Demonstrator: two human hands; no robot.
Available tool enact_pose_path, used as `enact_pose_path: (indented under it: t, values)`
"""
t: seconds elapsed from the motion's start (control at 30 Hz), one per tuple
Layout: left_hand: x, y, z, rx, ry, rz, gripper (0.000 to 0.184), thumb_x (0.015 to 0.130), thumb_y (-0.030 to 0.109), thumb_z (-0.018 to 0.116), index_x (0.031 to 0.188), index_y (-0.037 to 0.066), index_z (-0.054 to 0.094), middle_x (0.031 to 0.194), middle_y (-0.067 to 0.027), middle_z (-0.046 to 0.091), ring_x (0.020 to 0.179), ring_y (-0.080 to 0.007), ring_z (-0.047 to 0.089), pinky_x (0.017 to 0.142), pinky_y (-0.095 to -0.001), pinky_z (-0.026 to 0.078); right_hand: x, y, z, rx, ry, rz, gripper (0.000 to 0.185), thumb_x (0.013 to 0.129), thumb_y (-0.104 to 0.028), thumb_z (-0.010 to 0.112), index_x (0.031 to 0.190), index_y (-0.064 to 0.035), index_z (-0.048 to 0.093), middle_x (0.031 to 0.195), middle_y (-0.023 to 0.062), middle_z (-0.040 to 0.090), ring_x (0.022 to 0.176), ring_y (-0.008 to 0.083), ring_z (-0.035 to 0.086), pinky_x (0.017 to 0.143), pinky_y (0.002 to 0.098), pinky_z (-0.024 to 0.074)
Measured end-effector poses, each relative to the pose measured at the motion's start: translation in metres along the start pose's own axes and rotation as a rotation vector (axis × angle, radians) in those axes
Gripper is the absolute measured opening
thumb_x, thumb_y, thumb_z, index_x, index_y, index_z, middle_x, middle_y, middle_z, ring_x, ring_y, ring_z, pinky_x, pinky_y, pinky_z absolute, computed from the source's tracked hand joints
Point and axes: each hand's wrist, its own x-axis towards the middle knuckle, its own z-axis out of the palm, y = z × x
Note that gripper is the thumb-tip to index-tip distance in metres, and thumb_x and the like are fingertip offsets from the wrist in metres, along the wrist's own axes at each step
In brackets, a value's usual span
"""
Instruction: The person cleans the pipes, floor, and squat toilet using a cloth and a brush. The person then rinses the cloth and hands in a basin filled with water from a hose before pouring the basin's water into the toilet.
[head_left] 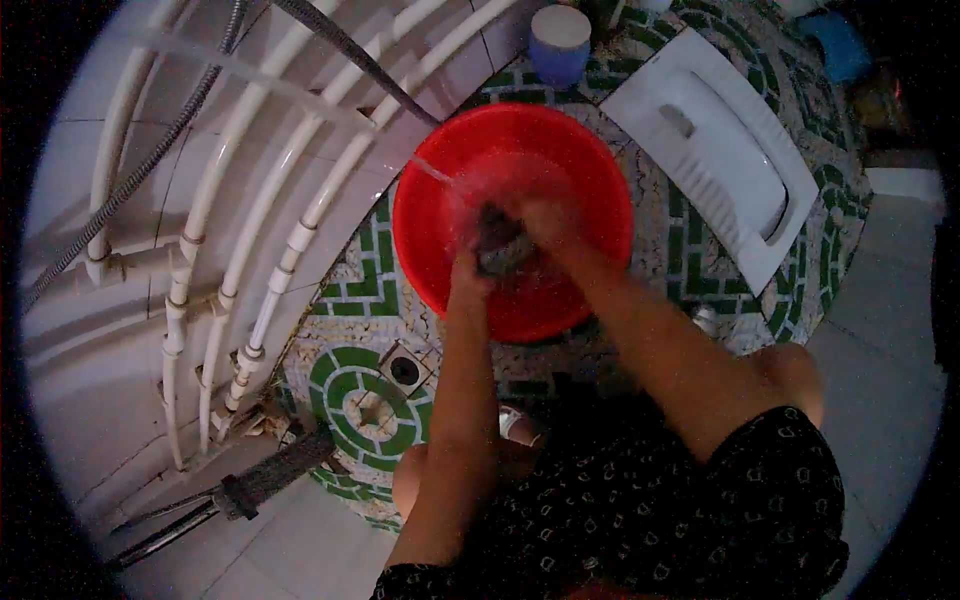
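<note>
A red basin (420, 250) stands on the patterned floor, and both of my hands are inside it. Between them is a dark, soft-looking item (505, 252), perhaps cloth; its kind cannot be made out. At the item's left side my left hand (470, 274) is closed on it. My right hand (548, 224) is against its upper right side, its fingers smeared by motion. A thin stream of water (435, 172) runs in from the upper left and splashes near the hands.
White pipes (270, 300) and a grey flexible hose (370, 65) run along the tiled wall at left. A white squat toilet (715, 150) lies right of the basin, a blue tub with a pale lid (560, 48) behind it. A floor drain (404, 371) and a brush-like mop head (275, 475) are lower left.
</note>
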Motion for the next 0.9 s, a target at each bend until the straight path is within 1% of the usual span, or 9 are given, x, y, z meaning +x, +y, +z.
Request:
enact_pose_path:
  t: [0.13,0.2,0.3,0.43,0.5,0.6,0.7,0.83,0.9]
  values:
    - [-0.029,0.002,-0.003,0.121,0.006,0.143,0.075,0.091,0.057,0.065,0.15,0.013,0.049,0.147,-0.0117,0.056,0.129,-0.0373,0.055,0.105,-0.061,0.046,-0.008,0.014,-0.009,-0.432,0.324,0.091,0.045,0.11,-0.041,0.035,0.124,-0.0115,0.067,0.117,0.0218,0.07,0.11,0.0428,0.067,0.094,0.0532,0.0526]
    - [-0.003,0.004,-0.031,0.143,0.08,0.048,0.081,0.088,0.064,0.066,0.15,0.016,0.049,0.146,-0.0106,0.056,0.131,-0.0377,0.053,0.103,-0.0618,0.045,-0.009,0.079,0.037,-0.644,-0.017,-0.305,0.044,0.111,-0.036,0.034,0.126,-0.0099,0.065,0.119,0.0215,0.069,0.11,0.0427,0.067,0.09,0.0533,0.0546]
    - [-0.008,0.001,-0.025,0.163,0.166,0.018,0.082,0.087,0.067,0.065,0.15,0.017,0.05,0.145,-0.0089,0.057,0.13,-0.037,0.052,0.101,-0.0616,0.046,-0.013,0.036,-0.003,-0.607,-0.094,0.018,0.042,0.111,-0.031,0.033,0.125,-0.0077,0.065,0.123,0.0216,0.067,0.105,0.0423,0.068,0.087,0.053,0.0561]
    - [0.01,-0.004,-0.034,0.33,0.365,0.045,0.079,0.089,0.067,0.062,0.148,0.014,0.053,0.143,-0.0085,0.059,0.122,-0.036,0.058,0.1,-0.0585,0.048,0.008,0.073,0.029,-0.96,-0.068,-0.285,0.039,0.108,-0.024,0.036,0.124,-0.0038,0.065,0.12,0.0215,0.069,0.103,0.0379,0.069,0.086,0.0511,0.057]
    - [0.008,-0.005,-0.018,0.324,0.107,0.222,0.073,0.093,0.064,0.059,0.146,0.013,0.055,0.141,-0.0093,0.061,0.119,-0.0351,0.061,0.1,-0.056,0.049,0.008,0.082,0.007,-1.008,-0.111,-0.389,0.037,0.105,-0.023,0.039,0.12,-0.0026,0.066,0.116,0.0212,0.071,0.103,0.0364,0.07,0.085,0.0519,0.0565]
    - [-0.045,0.012,0.028,0.47,0.215,0.242,0.063,0.1,0.055,0.053,0.145,0.012,0.056,0.14,-0.0103,0.062,0.12,-0.0335,0.062,0.103,-0.0521,0.05,-0.004,0.023,-0.024,-0.244,0.295,0.035,0.029,0.098,-0.019,0.049,0.114,-0.0031,0.068,0.111,0.0208,0.072,0.102,0.0354,0.07,0.086,0.052,0.0552]
    - [-0.056,0.009,0.033,0.394,0.266,0.238,0.056,0.103,0.049,0.05,0.145,0.011,0.056,0.14,-0.0108,0.062,0.122,-0.0324,0.061,0.104,-0.0501,0.05,-0.021,0.015,0.046,0.111,-0.004,-0.252,0.027,0.091,-0.021,0.059,0.111,-0.0067,0.07,0.111,0.0222,0.071,0.106,0.0379,0.068,0.091,0.0512,0.053]
    - [-0.009,0.0,-0.001,0.236,0.168,0.199,0.054,0.104,0.048,0.048,0.143,0.011,0.057,0.137,-0.0105,0.063,0.121,-0.0311,0.062,0.103,-0.0486,0.051,-0.115,-0.124,0.028,-0.381,0.234,-0.779,0.03,0.083,-0.027,0.067,0.11,-0.013,0.071,0.108,0.0222,0.071,0.107,0.0386,0.068,0.096,0.0486,0.052]
    - [0.003,-0.005,-0.003,0.167,0.098,0.165,0.053,0.105,0.047,0.047,0.142,0.011,0.057,0.136,-0.0104,0.064,0.12,-0.0304,0.062,0.102,-0.0478,0.052,-0.078,-0.087,0.034,-0.472,0.186,-0.696,0.028,0.085,-0.027,0.065,0.109,-0.0121,0.071,0.104,0.0216,0.071,0.103,0.0391,0.068,0.092,0.0494,0.0524]
